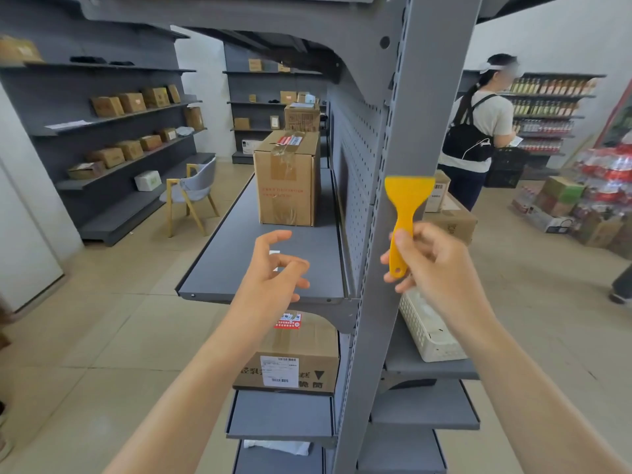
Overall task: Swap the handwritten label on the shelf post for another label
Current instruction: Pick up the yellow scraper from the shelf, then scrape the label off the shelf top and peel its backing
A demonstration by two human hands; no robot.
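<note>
Gripping a yellow scraper [405,213] upright against the shelf post [407,148], right hand [427,258]; left hand [273,268] hovers loose-fingered.

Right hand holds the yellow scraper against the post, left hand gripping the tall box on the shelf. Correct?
Not quite. In the head view the left hand is open and empty, short of the tall box. The right hand does hold the yellow scraper against the post.

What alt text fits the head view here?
A right hand holds a yellow plastic scraper blade-up against a grey shelf post, while the open left hand hovers over the grey shelf.
</note>
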